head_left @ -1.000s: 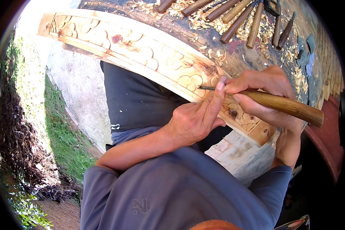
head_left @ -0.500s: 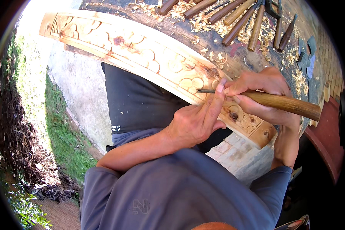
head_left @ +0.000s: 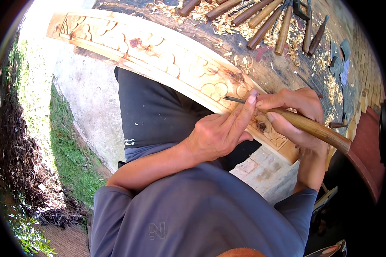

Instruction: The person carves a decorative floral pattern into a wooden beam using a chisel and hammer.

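Observation:
My right hand (head_left: 294, 111) is closed round the wooden handle of a carving chisel (head_left: 317, 128), its thumb and fingers near the front of the handle. The chisel's thin dark blade points left over a long carved wooden board (head_left: 154, 58). My left hand (head_left: 216, 135) steadies the blade, the extended index finger lying across it and the thumb apart; the undersides of these fingers are hidden. Scalloped flower outlines and dark knots mark the board's face. Near the blade's tip lies a rounded petal outline, but I cannot tell whether the tip touches the wood.
Several wooden-handled carving tools (head_left: 283, 32) lie among curled shavings (head_left: 223, 28) on the dark workbench (head_left: 184, 32) beyond the board. Dark grey scraps (head_left: 339, 64) and a slim tool (head_left: 306, 80) lie to the right. My dark-clad leg (head_left: 154, 111) is under the board.
The chisel's handle end has swung toward me and left, its blade now slanting more. My right hand has shifted slightly the same way. My left hand has barely moved.

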`<control>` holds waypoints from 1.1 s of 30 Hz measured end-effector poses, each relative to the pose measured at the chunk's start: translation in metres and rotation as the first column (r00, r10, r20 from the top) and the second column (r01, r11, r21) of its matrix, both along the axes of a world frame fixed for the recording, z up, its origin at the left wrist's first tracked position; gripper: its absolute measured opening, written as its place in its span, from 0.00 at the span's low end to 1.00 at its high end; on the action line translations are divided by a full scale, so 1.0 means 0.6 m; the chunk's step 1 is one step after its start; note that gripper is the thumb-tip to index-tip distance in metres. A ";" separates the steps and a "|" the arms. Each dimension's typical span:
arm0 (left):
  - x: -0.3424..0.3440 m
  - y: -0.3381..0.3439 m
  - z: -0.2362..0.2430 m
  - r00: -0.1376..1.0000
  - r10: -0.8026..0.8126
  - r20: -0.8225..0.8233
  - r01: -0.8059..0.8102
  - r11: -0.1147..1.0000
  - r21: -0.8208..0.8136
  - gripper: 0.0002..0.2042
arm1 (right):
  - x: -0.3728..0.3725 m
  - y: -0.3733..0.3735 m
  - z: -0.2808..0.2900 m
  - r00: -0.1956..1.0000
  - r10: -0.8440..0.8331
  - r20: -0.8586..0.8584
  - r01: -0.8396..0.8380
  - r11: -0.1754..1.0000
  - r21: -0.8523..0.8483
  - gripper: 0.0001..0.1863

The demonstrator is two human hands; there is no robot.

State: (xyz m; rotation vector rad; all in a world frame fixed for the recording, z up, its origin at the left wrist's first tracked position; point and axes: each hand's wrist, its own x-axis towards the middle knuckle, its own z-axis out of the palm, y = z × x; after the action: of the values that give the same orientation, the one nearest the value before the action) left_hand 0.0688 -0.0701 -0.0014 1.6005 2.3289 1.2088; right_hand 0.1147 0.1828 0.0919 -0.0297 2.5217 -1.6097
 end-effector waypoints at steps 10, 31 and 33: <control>0.001 0.000 0.000 1.000 0.018 -0.004 -0.018 1.000 0.019 0.50 | -0.011 -0.010 -0.002 0.998 0.000 -0.066 0.003 0.999 0.049 0.10; 0.007 -0.002 -0.010 0.997 0.069 -0.017 -0.068 0.996 0.049 0.54 | -0.045 -0.017 0.035 0.998 0.037 0.058 -0.039 0.999 0.036 0.07; 0.005 -0.001 -0.006 0.998 0.060 0.005 -0.060 0.997 0.043 0.55 | -0.050 -0.024 0.039 0.997 -0.009 0.081 0.009 1.000 0.011 0.06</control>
State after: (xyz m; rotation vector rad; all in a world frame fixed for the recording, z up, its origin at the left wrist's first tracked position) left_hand 0.0716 -0.0704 -0.0052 1.5506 2.3808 1.2819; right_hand 0.0850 0.1684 0.1151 0.0474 2.4723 -1.5680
